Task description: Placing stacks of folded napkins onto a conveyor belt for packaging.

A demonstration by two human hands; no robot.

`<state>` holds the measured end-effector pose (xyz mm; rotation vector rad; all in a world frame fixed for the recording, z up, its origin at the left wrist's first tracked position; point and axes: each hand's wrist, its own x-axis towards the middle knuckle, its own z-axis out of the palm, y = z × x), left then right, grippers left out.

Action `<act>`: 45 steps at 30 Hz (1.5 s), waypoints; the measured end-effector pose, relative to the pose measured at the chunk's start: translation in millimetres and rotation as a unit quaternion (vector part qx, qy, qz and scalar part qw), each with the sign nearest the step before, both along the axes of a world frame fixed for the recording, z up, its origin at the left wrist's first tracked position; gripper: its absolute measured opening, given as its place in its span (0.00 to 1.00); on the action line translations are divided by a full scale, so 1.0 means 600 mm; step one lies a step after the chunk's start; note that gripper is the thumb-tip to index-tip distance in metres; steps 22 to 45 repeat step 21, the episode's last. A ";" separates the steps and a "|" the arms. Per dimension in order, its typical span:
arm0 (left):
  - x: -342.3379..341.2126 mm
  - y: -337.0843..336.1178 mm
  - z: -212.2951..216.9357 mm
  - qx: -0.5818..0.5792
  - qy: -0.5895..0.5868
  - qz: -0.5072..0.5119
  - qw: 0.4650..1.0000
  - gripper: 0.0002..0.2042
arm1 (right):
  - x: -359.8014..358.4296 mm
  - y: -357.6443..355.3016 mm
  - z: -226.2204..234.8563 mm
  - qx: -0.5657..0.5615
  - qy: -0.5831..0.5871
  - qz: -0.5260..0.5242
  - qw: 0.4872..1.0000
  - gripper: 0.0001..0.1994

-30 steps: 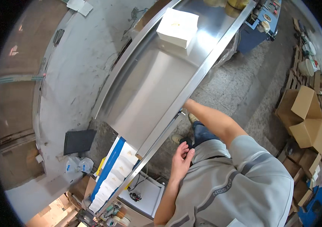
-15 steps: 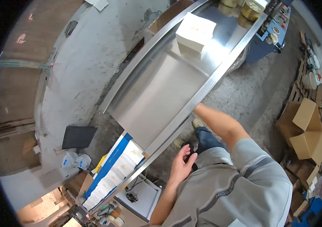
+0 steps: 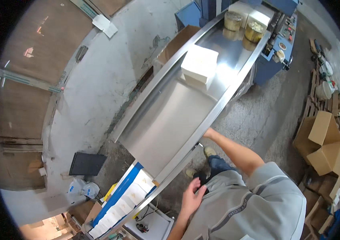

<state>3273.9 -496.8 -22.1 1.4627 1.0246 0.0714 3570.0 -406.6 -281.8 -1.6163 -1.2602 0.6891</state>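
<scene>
My left hand (image 3: 192, 197) hovers in front of my body, near the trousers. It is empty, with the thumb apart from loosely curved fingers. My right arm reaches under the near rail of a metal chute (image 3: 170, 124); only the wrist side of my right hand (image 3: 208, 133) shows, and its fingers are hidden by the rail. On the chute's upper part stands a white block (image 3: 199, 64) that looks like stacked paper. Below the chute's lower end, a row of similar white pieces (image 3: 124, 205) lies beside a blue strip (image 3: 116, 196).
Two round, brassy weights (image 3: 254, 31) sit at the chute's far end, beside blue machinery (image 3: 276, 60). Open cardboard boxes (image 3: 324, 144) lie on the right, near wooden pallets. A dark flat panel (image 3: 87, 163) leans at the wall, with plastic water bottles (image 3: 82, 189) nearby.
The view has shifted, so more of the chute's far end and the machinery shows. Both hands keep nearly the same pose, and the white block stays on the chute.
</scene>
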 end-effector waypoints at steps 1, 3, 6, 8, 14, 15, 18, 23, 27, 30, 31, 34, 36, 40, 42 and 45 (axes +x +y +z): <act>-0.028 -0.015 0.000 -0.008 0.015 0.039 0.999 0.24 | -0.013 -0.009 0.049 -0.060 0.007 -0.012 0.998 0.18; -0.049 -0.049 0.011 0.035 0.010 0.067 0.997 0.21 | 0.013 -0.069 0.169 -0.197 0.064 -0.009 0.978 0.15; -0.027 -0.063 0.008 -0.033 -0.018 0.123 0.992 0.17 | 0.106 -0.182 0.270 -0.275 0.004 0.128 0.953 0.16; -0.020 -0.065 0.001 -0.027 -0.032 0.169 0.985 0.15 | 0.132 -0.184 0.387 -0.230 0.107 0.196 0.947 0.16; 0.036 -0.052 0.004 -0.012 -0.074 0.123 0.990 0.17 | 0.318 0.024 0.546 0.091 0.066 -0.112 0.987 0.23; 0.045 -0.051 0.009 -0.015 -0.066 0.119 0.991 0.17 | 0.372 0.072 0.515 0.110 -0.009 -0.164 0.980 0.27; 0.052 -0.047 0.025 -0.003 -0.046 0.108 0.993 0.18 | 0.423 0.165 0.447 -0.008 0.011 -0.170 0.985 0.35; 0.041 -0.055 0.018 -0.032 -0.022 0.123 0.992 0.18 | 0.421 0.223 0.446 -0.158 0.075 0.048 0.983 0.39; 0.041 -0.055 0.018 -0.032 -0.022 0.123 0.992 0.18 | 0.421 0.223 0.446 -0.158 0.075 0.048 0.983 0.39; 0.041 -0.055 0.018 -0.032 -0.022 0.123 0.992 0.18 | 0.421 0.223 0.446 -0.158 0.075 0.048 0.983 0.39; 0.041 -0.055 0.018 -0.032 -0.022 0.123 0.992 0.18 | 0.421 0.223 0.446 -0.158 0.075 0.048 0.983 0.39; 0.041 -0.055 0.018 -0.032 -0.022 0.123 0.992 0.18 | 0.421 0.223 0.446 -0.158 0.075 0.048 0.983 0.39; 0.041 -0.055 0.018 -0.032 -0.022 0.123 0.992 0.18 | 0.421 0.223 0.446 -0.158 0.075 0.048 0.983 0.39; 0.041 -0.055 0.018 -0.032 -0.022 0.123 0.992 0.18 | 0.421 0.223 0.446 -0.158 0.075 0.048 0.983 0.39; 0.041 -0.055 0.018 -0.032 -0.022 0.123 0.992 0.18 | 0.421 0.223 0.446 -0.158 0.075 0.048 0.983 0.39; 0.041 -0.055 0.018 -0.032 -0.022 0.123 0.992 0.18 | 0.421 0.223 0.446 -0.158 0.075 0.048 0.983 0.39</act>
